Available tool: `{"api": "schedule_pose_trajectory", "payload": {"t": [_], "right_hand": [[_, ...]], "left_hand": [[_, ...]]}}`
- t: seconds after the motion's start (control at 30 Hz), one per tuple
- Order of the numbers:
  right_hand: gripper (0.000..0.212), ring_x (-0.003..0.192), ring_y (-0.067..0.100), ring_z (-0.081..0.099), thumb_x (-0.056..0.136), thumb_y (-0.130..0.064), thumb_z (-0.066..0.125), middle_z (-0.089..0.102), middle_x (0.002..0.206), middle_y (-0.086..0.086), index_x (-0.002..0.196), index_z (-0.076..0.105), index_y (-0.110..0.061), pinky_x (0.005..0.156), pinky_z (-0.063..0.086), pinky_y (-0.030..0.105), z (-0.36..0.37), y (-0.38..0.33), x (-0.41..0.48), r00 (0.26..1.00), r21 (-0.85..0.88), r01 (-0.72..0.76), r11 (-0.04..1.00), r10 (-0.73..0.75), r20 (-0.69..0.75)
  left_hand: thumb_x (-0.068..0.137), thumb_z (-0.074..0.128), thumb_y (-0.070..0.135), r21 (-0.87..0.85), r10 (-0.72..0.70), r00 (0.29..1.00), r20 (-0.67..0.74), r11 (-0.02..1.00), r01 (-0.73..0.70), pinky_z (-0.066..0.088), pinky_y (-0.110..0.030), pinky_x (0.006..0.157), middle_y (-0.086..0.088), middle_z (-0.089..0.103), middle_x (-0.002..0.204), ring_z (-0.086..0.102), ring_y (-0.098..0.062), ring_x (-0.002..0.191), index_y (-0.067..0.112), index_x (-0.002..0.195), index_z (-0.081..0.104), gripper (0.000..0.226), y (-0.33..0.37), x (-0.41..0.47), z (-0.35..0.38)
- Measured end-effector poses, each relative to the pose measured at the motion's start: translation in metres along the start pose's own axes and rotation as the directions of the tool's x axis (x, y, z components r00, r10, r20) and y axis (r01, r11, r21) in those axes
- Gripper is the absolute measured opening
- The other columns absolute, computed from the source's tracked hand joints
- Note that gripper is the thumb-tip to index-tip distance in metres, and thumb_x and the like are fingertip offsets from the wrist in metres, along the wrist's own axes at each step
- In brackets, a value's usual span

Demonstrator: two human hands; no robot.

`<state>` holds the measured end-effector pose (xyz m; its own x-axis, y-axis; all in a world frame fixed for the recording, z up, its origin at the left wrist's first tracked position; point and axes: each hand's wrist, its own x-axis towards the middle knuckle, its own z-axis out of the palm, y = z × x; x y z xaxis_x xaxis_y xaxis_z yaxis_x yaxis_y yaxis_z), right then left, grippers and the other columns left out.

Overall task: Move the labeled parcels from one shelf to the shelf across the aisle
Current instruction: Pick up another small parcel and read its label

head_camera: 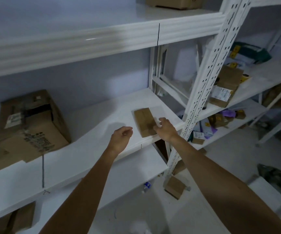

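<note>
A small brown cardboard parcel (144, 121) lies flat on the white middle shelf (89, 132), near its front right corner. My right hand (166, 128) rests at the parcel's near right edge, fingers spread and touching it, not closed around it. My left hand (120, 138) hovers just left of the parcel over the bare shelf, fingers loosely curled, holding nothing. Both forearms reach in from the lower edge of the view.
A large taped carton (33, 122) sits at the shelf's left end. A perforated white upright (202, 85) stands right of the parcel. Beyond it another rack (263, 81) holds several parcels and bags. A small box (174, 187) and a bottle (146, 185) lie on the floor.
</note>
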<state>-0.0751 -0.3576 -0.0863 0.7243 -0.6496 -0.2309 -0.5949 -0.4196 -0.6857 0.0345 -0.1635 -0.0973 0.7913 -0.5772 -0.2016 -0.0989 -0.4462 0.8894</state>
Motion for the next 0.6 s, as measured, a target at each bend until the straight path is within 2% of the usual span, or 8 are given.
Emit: {"api": "schedule_pose_trajectory", "payload": {"t": [0.1,0.23,0.33,0.37,0.47,0.57,0.6], "right_hand": [[0.063,0.137,0.035,0.052,0.103,-0.034,0.054,0.046,0.155,0.017,0.156,0.036,-0.006,0.109,0.042,0.039,0.002,0.005,0.015,0.998,-0.013,-0.020,1.000,0.021,0.062],[0.057,0.131,0.035,0.055,0.103,-0.036,0.051,0.053,0.147,0.018,0.151,0.045,-0.004,0.101,0.044,0.037,-0.001,0.010,0.031,0.991,-0.029,-0.019,0.999,0.023,0.132],[0.051,0.120,0.033,0.060,0.102,-0.037,0.050,0.062,0.136,0.017,0.141,0.055,-0.005,0.093,0.047,0.036,-0.003,0.015,0.042,0.986,-0.032,0.008,0.999,-0.002,0.168],[0.048,0.115,0.032,0.062,0.102,-0.037,0.050,0.064,0.132,0.017,0.138,0.058,-0.005,0.089,0.047,0.035,-0.003,0.016,0.044,0.983,-0.026,0.019,0.999,-0.014,0.182],[0.045,0.106,0.027,0.062,0.102,-0.037,0.049,0.067,0.127,0.014,0.134,0.061,-0.007,0.086,0.047,0.035,-0.001,0.022,0.048,0.972,-0.001,0.050,0.999,-0.049,0.228],[0.046,0.118,0.031,0.061,0.103,-0.035,0.046,0.064,0.132,0.012,0.139,0.058,-0.009,0.098,0.049,0.038,0.001,0.028,0.047,0.962,0.038,0.056,0.998,-0.064,0.265],[0.046,0.121,0.033,0.060,0.103,-0.034,0.045,0.064,0.134,0.013,0.141,0.057,-0.010,0.102,0.048,0.040,0.001,0.029,0.046,0.960,0.045,0.063,0.997,-0.073,0.270]], "left_hand": [[0.102,0.060,0.021,0.025,-0.037,0.998,0.052,0.999,0.035,0.047,-0.049,0.115,-0.010,0.067,0.139,0.063,-0.030,0.129,0.013,0.134,0.069,0.034,0.002,0.009,0.015],[0.103,0.060,0.026,0.021,-0.091,0.996,0.020,0.996,0.091,0.042,-0.049,0.119,-0.011,0.056,0.153,0.056,-0.032,0.137,0.010,0.145,0.060,0.045,0.011,0.018,0.029],[0.102,0.061,0.026,0.024,-0.124,0.992,0.024,0.992,0.123,0.039,-0.037,0.119,-0.011,0.054,0.155,0.054,-0.032,0.140,0.008,0.149,0.055,0.051,0.018,0.020,0.041],[0.102,0.061,0.025,0.020,-0.144,0.989,0.017,0.989,0.144,0.038,-0.032,0.116,-0.011,0.054,0.155,0.052,-0.031,0.141,0.007,0.149,0.054,0.051,0.021,0.020,0.045],[0.101,0.061,0.027,0.017,-0.188,0.982,0.000,0.982,0.188,0.041,-0.034,0.111,-0.011,0.059,0.150,0.055,-0.031,0.139,0.007,0.145,0.060,0.048,0.020,0.022,0.056],[0.096,0.063,0.030,-0.040,-0.227,0.974,-0.013,0.973,0.226,0.049,-0.027,0.083,-0.014,0.070,0.131,0.066,-0.033,0.117,0.007,0.134,0.068,0.045,0.022,0.018,0.066],[0.091,0.064,0.033,-0.056,-0.218,0.975,-0.031,0.975,0.216,0.050,-0.027,0.081,-0.009,0.072,0.125,0.067,-0.029,0.110,0.010,0.132,0.070,0.047,0.023,0.015,0.071]]}}
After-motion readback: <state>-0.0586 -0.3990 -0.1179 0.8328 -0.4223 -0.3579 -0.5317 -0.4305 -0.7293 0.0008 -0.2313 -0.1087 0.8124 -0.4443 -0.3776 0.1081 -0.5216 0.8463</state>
